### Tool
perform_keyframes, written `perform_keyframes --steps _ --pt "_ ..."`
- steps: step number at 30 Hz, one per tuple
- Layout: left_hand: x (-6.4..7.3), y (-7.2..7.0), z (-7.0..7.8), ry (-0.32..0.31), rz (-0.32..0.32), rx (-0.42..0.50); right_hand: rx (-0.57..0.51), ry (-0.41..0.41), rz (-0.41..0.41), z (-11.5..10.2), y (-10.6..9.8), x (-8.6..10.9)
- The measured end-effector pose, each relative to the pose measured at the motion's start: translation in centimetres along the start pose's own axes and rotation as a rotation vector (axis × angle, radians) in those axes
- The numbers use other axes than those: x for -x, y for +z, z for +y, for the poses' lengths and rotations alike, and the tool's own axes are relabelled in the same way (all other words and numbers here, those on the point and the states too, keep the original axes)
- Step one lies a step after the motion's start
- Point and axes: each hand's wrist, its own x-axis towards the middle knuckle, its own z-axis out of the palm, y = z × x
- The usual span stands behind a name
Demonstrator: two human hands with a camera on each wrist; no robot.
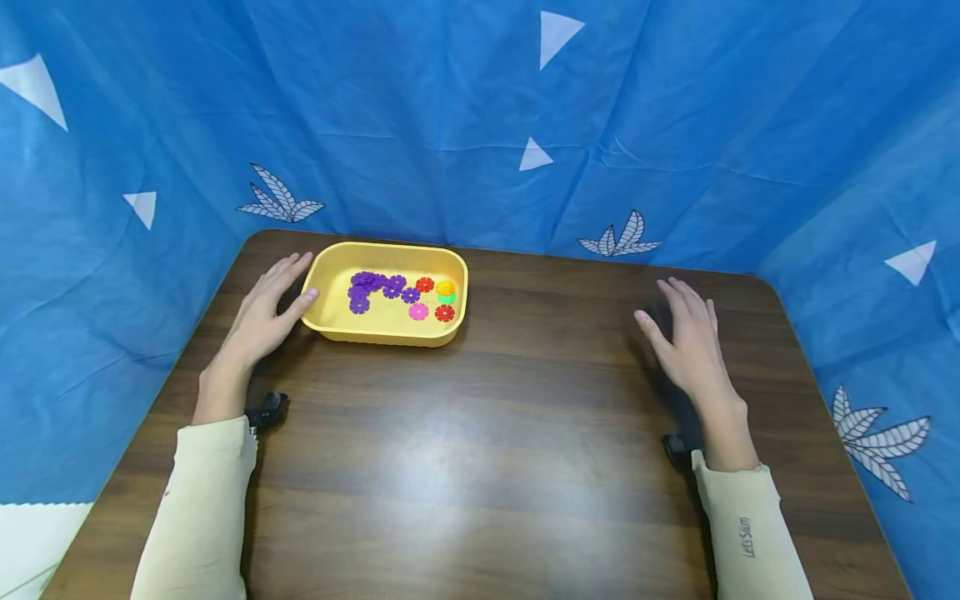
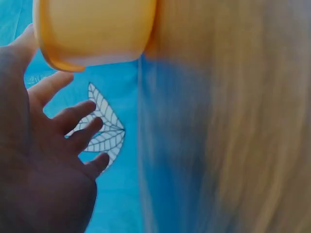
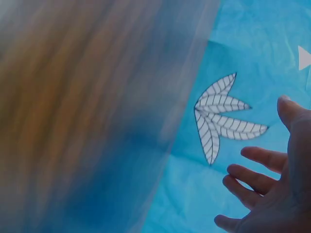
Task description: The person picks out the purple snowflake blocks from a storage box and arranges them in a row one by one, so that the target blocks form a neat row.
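Spreads the left hand [image 1: 262, 321] loosely at the near end of a yellow plastic tray [image 1: 382, 337], with thumb tip at the rim but nothing gripped; impossible to say whether pressing or merely brushing it. Holds the right hand [image 1: 692, 342] with fingers parted and grasping nothing, well apart from the tray. Find the tray on the desk [image 1: 450, 433] between the hands, right beside the left. See in it purple notched discs [image 1: 360, 307] bunched toward the left hand and, toward the right, two red discs [image 1: 445, 313], a pink disc [image 1: 418, 312] and an orange-yellow disc [image 1: 446, 287] overlapping a green disc [image 1: 447, 299].

Looks light, stiff and smooth enough to slide; best taken by the rim at both short ends and kept level. Expect thin, light, rigid discs, best pinched by their edges.

From the head, shows the tray's contents but hides the palms. From the left wrist, shows that palm bare and the tray's outer wall, without any disc. From the right wrist, shows slightly bent fingers against a blue curtain [image 3: 194, 194] with a leaf print [image 3: 233, 126], and no tray.
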Motion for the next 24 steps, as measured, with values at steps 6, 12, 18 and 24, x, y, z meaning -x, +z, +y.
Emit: perform_keyframes --steps 6,12,18,24 --pt "0.0 0.7 -0.6 -0.056 0.002 0.177 -0.033 -0.038 0.018 -2.6 1.3 -1.3" --pt "-0.2 2.0 -1.2 0.004 0.0 0.317 -0.078 -0.103 0.016 -6.0 3.7 -2.5" --pt "-0.1 2.6 -1.3 0.015 0.026 0.373 -0.154 -0.139 0.004 -8.6 6.0 -3.1" --pt "-0.1 2.9 -1.4 0.024 0.067 0.429 -0.213 -0.14 0.01 -10.4 7.1 -3.7"
